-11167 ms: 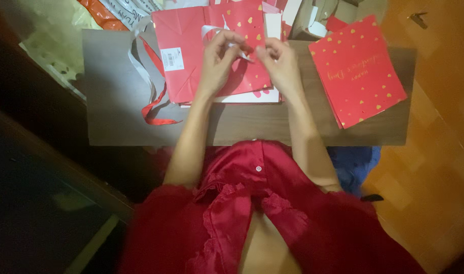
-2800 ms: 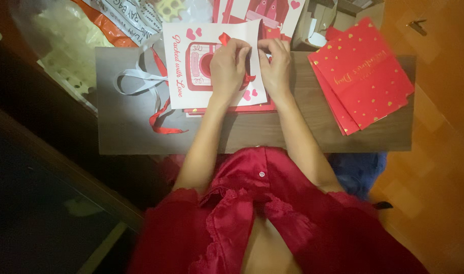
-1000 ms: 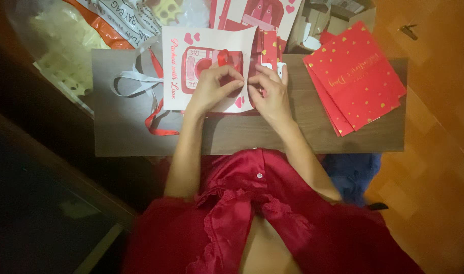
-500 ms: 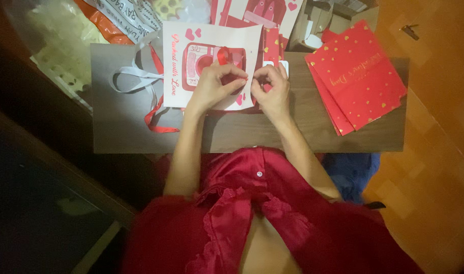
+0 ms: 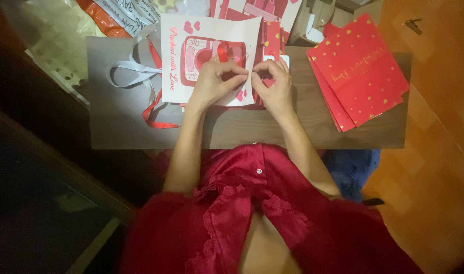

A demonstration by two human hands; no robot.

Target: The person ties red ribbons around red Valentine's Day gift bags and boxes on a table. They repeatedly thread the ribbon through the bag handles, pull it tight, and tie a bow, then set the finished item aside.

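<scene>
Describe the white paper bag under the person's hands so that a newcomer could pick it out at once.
On the brown table, find the left hand and right hand. Both rest on the white paper bag. Unlike the red gold-dotted bags to the right, it is white with red hearts.

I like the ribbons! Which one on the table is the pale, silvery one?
The looped grey satin ribbon at the table's left, beside the white paper bag. The other, a red satin ribbon, trails below it toward the table's near edge.

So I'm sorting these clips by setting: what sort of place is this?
Probably a home craft or gift-packing spot: a small wooden table on an orange tiled floor, with a stack of red gift bags, loose ribbons and a white printed bag under both hands.
</scene>
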